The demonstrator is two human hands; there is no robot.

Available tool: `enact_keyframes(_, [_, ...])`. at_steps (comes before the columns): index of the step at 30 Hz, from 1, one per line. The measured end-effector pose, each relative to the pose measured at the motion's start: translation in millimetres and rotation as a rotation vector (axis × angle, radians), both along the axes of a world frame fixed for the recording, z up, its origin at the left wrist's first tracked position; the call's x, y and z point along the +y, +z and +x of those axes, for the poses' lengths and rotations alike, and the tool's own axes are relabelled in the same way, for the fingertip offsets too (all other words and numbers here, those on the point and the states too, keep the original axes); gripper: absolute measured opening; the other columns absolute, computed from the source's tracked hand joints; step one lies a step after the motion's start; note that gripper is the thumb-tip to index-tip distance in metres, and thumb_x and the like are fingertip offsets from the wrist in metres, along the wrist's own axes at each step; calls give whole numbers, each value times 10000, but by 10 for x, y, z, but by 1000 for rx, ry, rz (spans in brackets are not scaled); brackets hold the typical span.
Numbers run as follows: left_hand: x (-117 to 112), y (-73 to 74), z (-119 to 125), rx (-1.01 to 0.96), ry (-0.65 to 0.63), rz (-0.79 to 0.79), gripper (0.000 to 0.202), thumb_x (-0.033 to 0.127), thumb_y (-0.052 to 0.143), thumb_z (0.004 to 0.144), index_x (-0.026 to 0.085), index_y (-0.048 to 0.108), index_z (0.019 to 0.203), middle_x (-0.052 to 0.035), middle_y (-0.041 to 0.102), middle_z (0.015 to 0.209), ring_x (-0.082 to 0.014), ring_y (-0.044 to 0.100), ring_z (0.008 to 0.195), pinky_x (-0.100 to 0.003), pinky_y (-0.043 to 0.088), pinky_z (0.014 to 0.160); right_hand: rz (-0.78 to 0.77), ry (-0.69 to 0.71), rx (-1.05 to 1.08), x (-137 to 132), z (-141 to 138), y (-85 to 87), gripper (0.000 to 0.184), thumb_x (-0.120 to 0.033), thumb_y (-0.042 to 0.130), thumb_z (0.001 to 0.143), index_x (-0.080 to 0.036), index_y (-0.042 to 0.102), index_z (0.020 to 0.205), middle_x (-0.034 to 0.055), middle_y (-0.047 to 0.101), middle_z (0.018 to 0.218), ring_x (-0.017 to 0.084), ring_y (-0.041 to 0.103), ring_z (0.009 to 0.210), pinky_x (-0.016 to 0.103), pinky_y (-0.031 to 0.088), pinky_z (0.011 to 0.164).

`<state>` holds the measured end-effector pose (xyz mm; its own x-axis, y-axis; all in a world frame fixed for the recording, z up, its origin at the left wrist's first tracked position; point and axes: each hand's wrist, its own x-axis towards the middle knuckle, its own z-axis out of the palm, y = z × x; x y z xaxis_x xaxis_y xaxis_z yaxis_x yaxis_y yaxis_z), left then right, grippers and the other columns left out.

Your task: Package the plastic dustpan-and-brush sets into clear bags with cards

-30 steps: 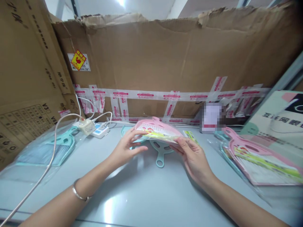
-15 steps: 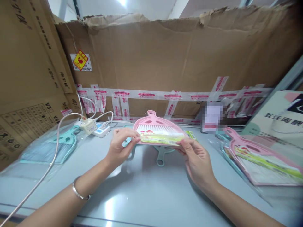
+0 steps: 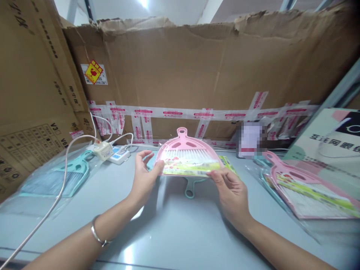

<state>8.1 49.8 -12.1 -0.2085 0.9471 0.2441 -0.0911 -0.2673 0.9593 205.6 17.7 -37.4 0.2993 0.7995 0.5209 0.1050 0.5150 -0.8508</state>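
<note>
A pink dustpan (image 3: 182, 141) with a white-bristled brush (image 3: 185, 154) and a green-and-white printed label (image 3: 191, 168) is tilted up above the table, wrapped in clear film. My right hand (image 3: 232, 195) pinches its lower right corner between thumb and fingers. At the left edge, my left hand (image 3: 144, 180) has its thumb on the front, the other fingers curled beside the rim; their tips are partly hidden. Beneath the pink set, a teal dustpan handle (image 3: 189, 189) sticks out toward me, most of its body covered.
At right lie more wrapped dustpans, a pink one (image 3: 298, 176) over a teal one. A wrapped teal dustpan set (image 3: 60, 174) lies left, by a power strip (image 3: 119, 155) and white cable (image 3: 66, 168). Large cardboard (image 3: 174, 67) walls the back; a phone (image 3: 250, 140) leans there.
The pink dustpan has tipped up toward me, showing more of its face and label. My left fingers have spread from their pinch, the thumb now lying along the left edge.
</note>
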Motion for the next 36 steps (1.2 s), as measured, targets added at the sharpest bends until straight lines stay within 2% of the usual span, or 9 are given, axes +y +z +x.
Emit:
enact_keyframes(4, [19, 11, -7, -159, -297, -326, 431, 326, 672, 719, 161, 477, 1066, -125, 586, 1084, -193, 613, 886, -261, 514, 657, -8, -11, -63, 20, 2, -3, 263, -412, 606, 779, -191, 614, 636, -15, 567, 594, 112, 501, 589, 221, 432, 559])
enact_keyframes(6, [13, 11, -1, -107, -406, -304, 380, 366, 646, 740, 129, 531, 1014, -121, 635, 1001, -182, 629, 809, -241, 512, 607, -32, -14, -64, 33, 2, -9, 255, -412, 596, 786, -192, 615, 658, -6, 577, 623, 124, 523, 615, 234, 446, 574])
enact_keyframes(9, [16, -18, 11, -57, -392, -161, 429, 389, 649, 739, 158, 501, 1068, -86, 653, 993, -175, 640, 780, -246, 521, 593, -76, 27, -14, 46, -15, 4, 203, -396, 599, 787, -217, 628, 878, 23, 635, 846, 148, 586, 694, 274, 488, 630])
enact_keyframes(12, [59, -67, 5, -84, -406, -72, 463, 380, 657, 736, 191, 446, 1102, -62, 654, 1006, -186, 650, 828, -293, 539, 685, -89, 123, 103, 57, -35, 41, 551, -360, 641, 758, -302, 403, 1251, 40, 633, 1015, 162, 628, 712, 310, 523, 627])
enact_keyframes(15, [118, -106, -27, -84, -424, -37, 429, 368, 655, 741, 208, 426, 1067, -42, 658, 982, -180, 653, 845, -314, 535, 742, -123, 167, 181, 104, -15, 63, 820, -350, 674, 729, -320, 165, 1372, 20, 672, 906, 166, 639, 683, 329, 532, 633])
enact_keyframes(18, [153, -118, -60, -77, -422, -42, 396, 351, 657, 736, 216, 406, 1011, -10, 663, 911, -162, 661, 801, -309, 530, 737, -236, 221, 172, 192, 43, 46, 693, -406, 681, 701, -242, 362, 1294, 23, 691, 844, 172, 637, 664, 343, 518, 663])
enact_keyframes(21, [165, -110, -83, -60, -406, -90, 395, 346, 663, 719, 217, 395, 979, 8, 661, 863, -156, 663, 772, -294, 529, 697, -316, 286, 113, 274, 99, 14, 415, -443, 683, 677, -170, 589, 976, 56, 694, 871, 186, 632, 743, 315, 487, 692])
enact_keyframes(29, [151, -76, -93, 0, -402, -99, 370, 368, 637, 726, 222, 372, 938, 13, 648, 803, -164, 660, 733, -320, 524, 696, -405, 396, 140, 329, 101, -58, 347, -432, 707, 646, -192, 557, 846, 13, 686, 822, 170, 630, 753, 288, 469, 702])
enact_keyframes(36, [142, -90, -91, 44, -419, -104, 395, 377, 628, 733, 227, 368, 989, -1, 645, 822, -184, 661, 734, -308, 517, 637, -384, 285, 52, 386, 32, -85, 439, -383, 760, 596, -193, 543, 927, 28, 670, 929, 181, 621, 816, 294, 497, 685])
